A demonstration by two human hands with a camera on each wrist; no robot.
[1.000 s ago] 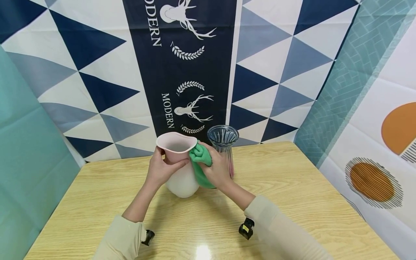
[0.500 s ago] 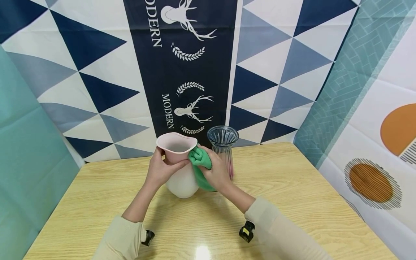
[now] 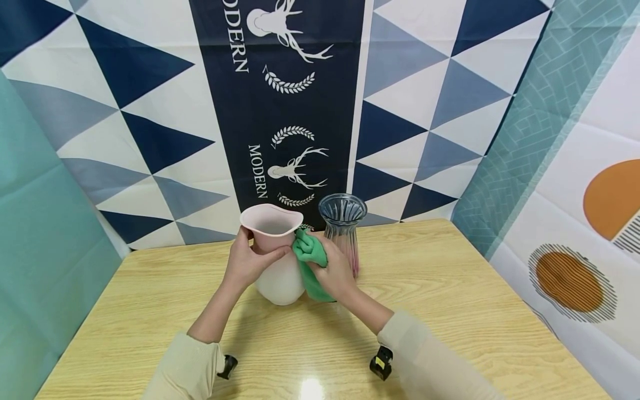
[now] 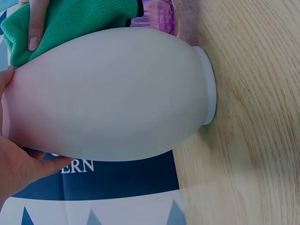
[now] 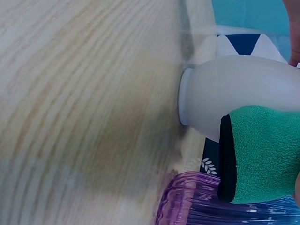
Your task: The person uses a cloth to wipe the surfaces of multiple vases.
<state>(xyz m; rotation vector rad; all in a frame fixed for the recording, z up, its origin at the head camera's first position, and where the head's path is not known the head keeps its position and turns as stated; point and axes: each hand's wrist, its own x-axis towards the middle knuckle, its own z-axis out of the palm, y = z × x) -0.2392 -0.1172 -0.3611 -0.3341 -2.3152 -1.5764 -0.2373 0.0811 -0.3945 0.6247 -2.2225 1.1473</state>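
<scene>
The left hand (image 3: 245,264), at centre-left of the head view, grasps the vase (image 3: 280,280) by its neck; the thumb lies across the front and the fingers are partly hidden. The right hand (image 3: 337,269), at centre, grasps the cloth (image 3: 311,253), which is bunched at its upper end and hangs loose at its lower end.

Change over the last second: the right hand and the cloth have shifted slightly downward and to the right of the frame. The upper end of the cloth, previously at the rim, is now just below it, and a small patch of the backdrop (image 3: 395,139) shows between rim and hand. The left hand and the vase have not visibly moved. Judged from this, the left hand serves as the brace and the shift is one short wiping stroke on the outer wall; the work appears to be in progress.

The vase is upright at the centre of the frame, with its base at the desk (image 3: 425,311). In the left wrist view the cloth lies against its wall, at the upper left; exact contact under the cloth is hidden.

The glass (image 3: 342,211), blue above and pink below, stands right of centre, partly behind the right hand, and shows no handling.
</scene>
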